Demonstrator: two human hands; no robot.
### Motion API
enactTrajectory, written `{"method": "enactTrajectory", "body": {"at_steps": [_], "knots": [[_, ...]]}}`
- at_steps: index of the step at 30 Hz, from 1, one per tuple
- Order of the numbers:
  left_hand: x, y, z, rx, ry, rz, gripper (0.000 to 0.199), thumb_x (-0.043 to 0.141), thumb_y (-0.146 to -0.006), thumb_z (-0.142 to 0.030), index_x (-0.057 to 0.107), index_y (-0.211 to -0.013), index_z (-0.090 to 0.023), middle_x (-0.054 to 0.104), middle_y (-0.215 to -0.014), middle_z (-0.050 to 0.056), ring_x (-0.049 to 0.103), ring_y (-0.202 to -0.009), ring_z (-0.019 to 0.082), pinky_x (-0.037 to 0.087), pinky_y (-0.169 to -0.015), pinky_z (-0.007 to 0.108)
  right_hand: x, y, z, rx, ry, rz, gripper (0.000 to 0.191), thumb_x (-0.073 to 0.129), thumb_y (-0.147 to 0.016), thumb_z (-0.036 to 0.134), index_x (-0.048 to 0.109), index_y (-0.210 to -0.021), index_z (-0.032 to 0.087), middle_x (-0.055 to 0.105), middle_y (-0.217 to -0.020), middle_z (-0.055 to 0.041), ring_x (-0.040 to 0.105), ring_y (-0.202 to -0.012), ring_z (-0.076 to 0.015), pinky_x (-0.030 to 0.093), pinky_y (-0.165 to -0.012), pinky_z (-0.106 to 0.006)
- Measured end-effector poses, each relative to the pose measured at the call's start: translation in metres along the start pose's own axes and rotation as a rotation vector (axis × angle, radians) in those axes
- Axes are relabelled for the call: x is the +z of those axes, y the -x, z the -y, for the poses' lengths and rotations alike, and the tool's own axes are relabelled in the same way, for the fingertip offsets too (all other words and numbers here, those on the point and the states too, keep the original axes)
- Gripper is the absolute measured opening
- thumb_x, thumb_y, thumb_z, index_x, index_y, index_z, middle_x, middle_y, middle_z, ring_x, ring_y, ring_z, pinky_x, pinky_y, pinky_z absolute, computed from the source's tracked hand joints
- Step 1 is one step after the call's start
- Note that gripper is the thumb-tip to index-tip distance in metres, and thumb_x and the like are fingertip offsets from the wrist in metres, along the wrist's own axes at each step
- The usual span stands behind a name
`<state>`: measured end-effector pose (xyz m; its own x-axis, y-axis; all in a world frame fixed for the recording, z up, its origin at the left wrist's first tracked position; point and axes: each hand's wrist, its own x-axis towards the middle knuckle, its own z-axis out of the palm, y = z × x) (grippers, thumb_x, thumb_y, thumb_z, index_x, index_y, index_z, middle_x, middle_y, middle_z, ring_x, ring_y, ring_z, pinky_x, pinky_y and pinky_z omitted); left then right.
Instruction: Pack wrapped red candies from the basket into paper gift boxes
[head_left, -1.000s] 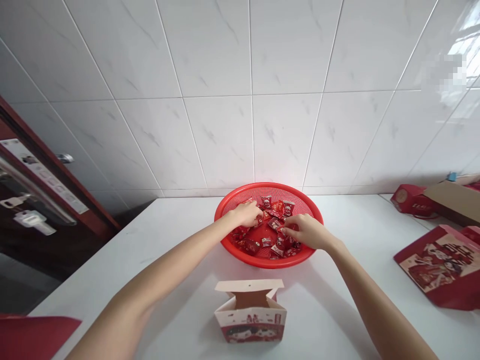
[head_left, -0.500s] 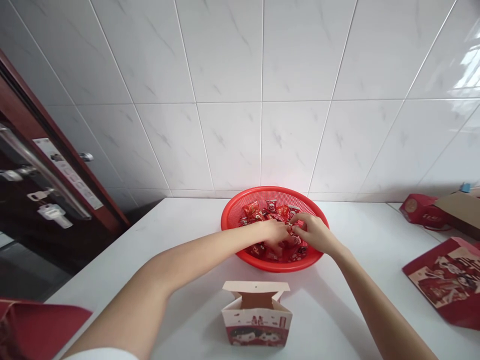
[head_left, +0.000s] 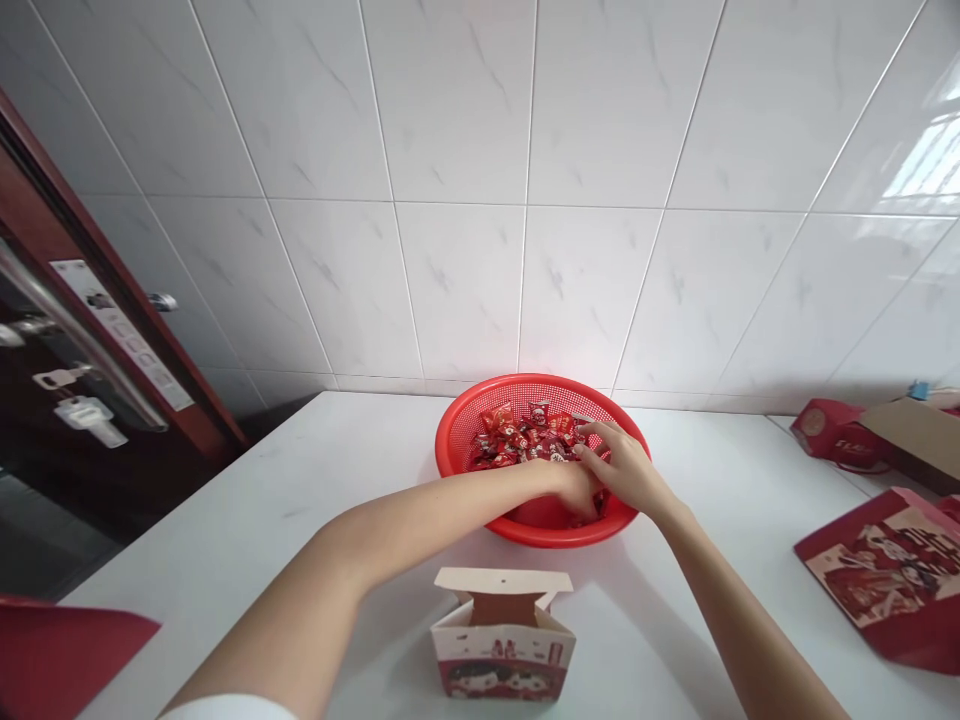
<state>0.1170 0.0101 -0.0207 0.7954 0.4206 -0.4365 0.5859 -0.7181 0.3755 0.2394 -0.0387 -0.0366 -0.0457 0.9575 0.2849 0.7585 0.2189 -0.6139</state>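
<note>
A red perforated basket stands on the white table near the wall, with many red-wrapped candies heaped inside. Deep in its right side is my left hand, reaching down among candies; its fingertips are mostly hidden. My right hand hovers over the basket's right part, fingers spread and nothing visibly held. In front of the basket, an open small carton stands upright with printed figures on its front.
At right lie a red printed box, a smaller red box and an open brown carton. A red item sits at the lower left. A door with keys is at left.
My left hand has moved right and lower in the basket, baring red basket floor at the front. My right hand's fingers have spread from a curled pose. The view has shifted slightly.
</note>
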Motion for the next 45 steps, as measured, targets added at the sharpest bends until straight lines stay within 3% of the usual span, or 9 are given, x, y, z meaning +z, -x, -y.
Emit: {"method": "enactTrajectory", "body": {"at_steps": [3, 7, 13, 21, 24, 28, 33, 40, 45], "knots": [[-0.006, -0.002, 0.01, -0.026, 0.034, 0.074, 0.043, 0.073, -0.073, -0.022, 0.073, -0.116, -0.018, 0.075, -0.106, 0.009, 0.07, -0.102, 0.032, 0.058, -0.083, 0.04, -0.001, 0.001, 0.002, 0.011, 0.012, 0.025, 0.021, 0.055, -0.096, 0.036, 0.067, -0.108, 0.022, 0.068, -0.125, -0.0113, 0.073, -0.084, -0.0213, 0.057, -0.08, -0.038], [-0.018, 0.014, 0.026, 0.021, 0.111, 0.175, 0.048, 0.075, -0.068, -0.024, 0.074, -0.116, -0.029, 0.076, -0.096, 0.0, 0.071, -0.1, 0.027, 0.057, -0.08, 0.033, -0.002, 0.001, 0.003, -0.005, 0.041, 0.053, 0.019, 0.056, -0.096, 0.034, 0.066, -0.107, 0.022, 0.068, -0.126, -0.0117, 0.072, -0.087, -0.0223, 0.056, -0.078, -0.037], [-0.018, 0.027, 0.015, 0.077, 0.133, 0.31, 0.053, 0.073, -0.06, -0.015, 0.075, -0.111, -0.028, 0.073, -0.09, -0.001, 0.068, -0.088, 0.024, 0.055, -0.071, 0.03, -0.002, 0.0, 0.004, -0.013, 0.076, 0.093, 0.017, 0.056, -0.097, 0.033, 0.067, -0.105, 0.021, 0.069, -0.125, -0.012, 0.072, -0.08, -0.021, 0.054, -0.077, -0.037], [-0.01, 0.024, 0.009, 0.067, 0.02, 0.203, 0.008, 0.066, -0.065, -0.017, 0.066, -0.072, -0.021, 0.064, -0.073, 0.001, 0.06, -0.073, 0.023, 0.047, -0.067, 0.034, -0.005, 0.002, 0.009, 0.026, 0.096, 0.107, 0.018, 0.057, -0.097, 0.032, 0.067, -0.107, 0.021, 0.067, -0.128, -0.0115, 0.073, -0.083, -0.022, 0.054, -0.081, -0.038], [-0.022, 0.032, 0.019, 0.052, 0.041, 0.153, 0.015, 0.075, -0.064, -0.021, 0.063, -0.072, -0.021, 0.064, -0.076, 0.0, 0.06, -0.073, 0.022, 0.045, -0.066, 0.032, -0.005, 0.001, 0.007, 0.02, 0.093, 0.092, 0.018, 0.056, -0.097, 0.031, 0.067, -0.107, 0.021, 0.068, -0.128, -0.0123, 0.073, -0.088, -0.0229, 0.054, -0.082, -0.037], [-0.037, 0.05, 0.041, -0.04, 0.134, -0.076, 0.024, 0.08, -0.066, -0.029, 0.058, -0.07, -0.021, 0.052, -0.065, -0.004, 0.051, -0.064, 0.017, 0.035, -0.058, 0.03, -0.003, -0.001, 0.004, -0.001, 0.068, 0.081, 0.018, 0.055, -0.097, 0.032, 0.068, -0.106, 0.022, 0.072, -0.122, -0.0109, 0.073, -0.089, -0.0237, 0.054, -0.078, -0.035], [-0.035, 0.069, 0.058, -0.06, 0.262, -0.314, 0.029, 0.082, -0.068, -0.038, 0.064, -0.08, -0.02, 0.054, -0.072, -0.004, 0.052, -0.069, 0.015, 0.035, -0.062, 0.028, -0.004, -0.001, 0.004, 0.002, 0.02, 0.136, 0.027, 0.056, -0.097, 0.048, 0.067, -0.102, 0.024, 0.076, -0.084, -0.0038, 0.07, -0.076, -0.0239, 0.049, -0.068, -0.034], [-0.025, 0.066, 0.059, 0.039, 0.321, -0.34, 0.034, 0.086, -0.068, -0.041, 0.07, -0.088, -0.019, 0.067, -0.088, -0.001, 0.062, -0.086, 0.019, 0.042, -0.074, 0.028, -0.008, -0.002, 0.0, -0.026, -0.218, 0.23, 0.034, 0.067, -0.085, 0.055, 0.057, -0.077, 0.023, 0.071, -0.074, -0.0019, 0.065, -0.071, -0.021, 0.047, -0.063, -0.032], [-0.027, 0.067, 0.062, 0.076, 0.394, -0.369, 0.036, 0.086, -0.065, -0.03, 0.071, -0.095, -0.019, 0.07, -0.099, 0.0, 0.064, -0.099, 0.022, 0.046, -0.082, 0.029, -0.01, -0.002, -0.001, -0.025, -0.338, 0.229, 0.031, 0.07, -0.081, 0.05, 0.054, -0.078, 0.023, 0.064, -0.071, -0.0002, 0.063, -0.071, -0.021, 0.05, -0.066, -0.034]]}}
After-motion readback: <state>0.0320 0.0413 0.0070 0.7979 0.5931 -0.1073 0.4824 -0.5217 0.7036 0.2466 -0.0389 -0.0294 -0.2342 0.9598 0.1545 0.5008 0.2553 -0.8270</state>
